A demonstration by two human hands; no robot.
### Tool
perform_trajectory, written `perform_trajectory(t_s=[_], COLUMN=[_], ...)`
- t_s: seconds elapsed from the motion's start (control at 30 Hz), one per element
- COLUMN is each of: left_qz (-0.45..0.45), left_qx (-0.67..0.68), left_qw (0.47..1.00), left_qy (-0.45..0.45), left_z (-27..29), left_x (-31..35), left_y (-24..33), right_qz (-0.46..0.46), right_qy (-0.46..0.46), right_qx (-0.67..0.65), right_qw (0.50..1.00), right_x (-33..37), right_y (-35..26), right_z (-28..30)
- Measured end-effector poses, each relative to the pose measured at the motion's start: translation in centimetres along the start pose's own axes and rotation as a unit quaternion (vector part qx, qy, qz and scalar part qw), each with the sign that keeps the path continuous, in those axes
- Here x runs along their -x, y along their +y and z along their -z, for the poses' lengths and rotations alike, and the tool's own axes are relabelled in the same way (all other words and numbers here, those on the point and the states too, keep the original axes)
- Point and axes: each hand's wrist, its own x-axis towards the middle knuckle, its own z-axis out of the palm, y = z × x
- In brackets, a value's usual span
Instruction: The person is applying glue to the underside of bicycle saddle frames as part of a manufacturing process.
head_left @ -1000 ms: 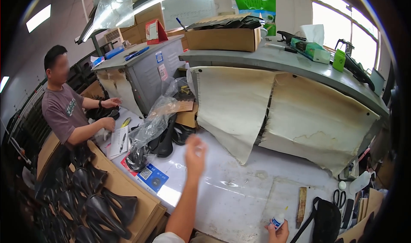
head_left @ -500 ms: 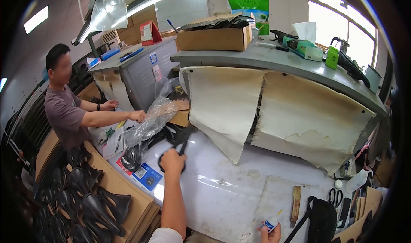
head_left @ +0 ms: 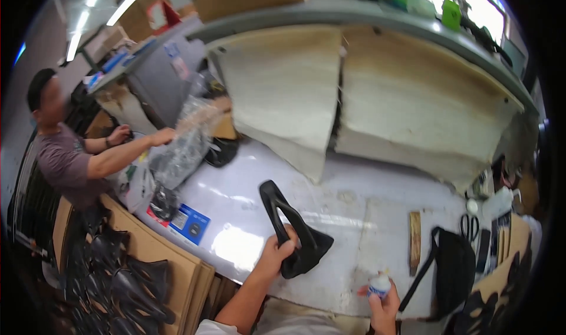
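My left hand [head_left: 276, 253] grips a black saddle-shaped shell [head_left: 313, 248] with a long cut-out, its fingers wrapped round the side edge. The shell is tilted above the white tabletop [head_left: 265, 164], its narrow end pointing up and left. Lower right, my right hand [head_left: 386, 306] is closed round a small white bottle [head_left: 379, 285] with a blue label and a yellowish tip. Many similar dark shells [head_left: 127, 276] lie piled on cardboard at the left, beyond my left forearm.
A co-worker [head_left: 71, 146] at the left reaches toward a clear plastic bag [head_left: 186, 140]. On the right lie a worn wooden strip [head_left: 415, 240], a black pouch [head_left: 454, 270], scissors [head_left: 469, 226] and a white bottle [head_left: 500, 202]. Stained cloth flaps [head_left: 277, 87] hang from the grey shelf.
My left hand has drawn the black shell from beside the plastic bag toward me and to the right. The view has tilted down. My right hand still holds the small bottle, now more upright.
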Motion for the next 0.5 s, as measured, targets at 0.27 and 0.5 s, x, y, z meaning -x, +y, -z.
perform_trajectory(t_s=[0.27, 0.5], left_qz=[0.139, 0.123], left_qx=[0.036, 0.065], left_qw=[0.984, 0.988], left_qy=[0.109, 0.063], left_z=[-1.3, -2.3], left_x=[1.2, 1.5], left_y=[-1.1, -0.8], right_qz=[-0.037, -0.125], right_qy=[-0.099, 0.031], right_qx=[-0.097, -0.230], right_qw=[0.990, 0.965], right_x=[0.0, 0.0], right_y=[2.3, 3.5], right_z=[1.0, -1.4])
